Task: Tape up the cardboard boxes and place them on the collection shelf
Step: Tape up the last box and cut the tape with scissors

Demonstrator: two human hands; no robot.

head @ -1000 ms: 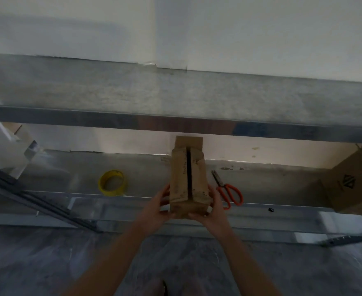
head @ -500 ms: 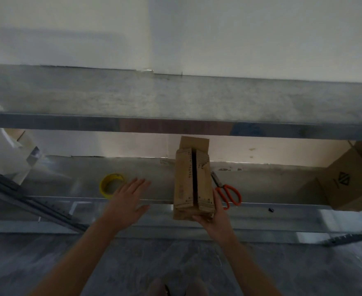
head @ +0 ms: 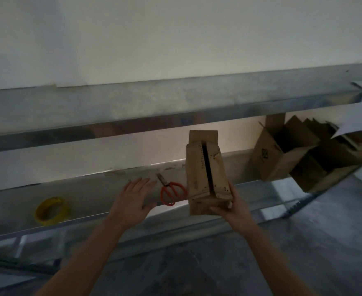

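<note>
**Current state.** The right hand (head: 227, 207) grips the near lower end of the cardboard box (head: 205, 174), fingers curled beneath it and thumb against its side. The box is held lengthwise, pointing away from the person, with its near end above the front rail of the lower shelf (head: 103, 189). Whether its far end rests on the shelf cannot be told. Two top flaps are folded in with a dark gap between them. A further flap stands up at the far end. No tape is visible on the seam.

The left hand (head: 133, 201) is spread flat, fingers straight, and holds nothing. It hovers over the front of the lower shelf, just beside the scissors (head: 172, 192) and well apart from the yellow tape roll (head: 50, 210) to its left.

Several open boxes (head: 282, 154) stand on the shelf to the right, under the upper shelf (head: 133, 107).

**Step in hand.** Judged from the untaped seam, sealing has not yet begun. The box is positioned for it.

**Next move.** Set the box down steady, seam upward. Fetch the tape roll with the free hand, press the flaps closed and run tape along the gap. Keep the scissors within reach for cutting
</note>
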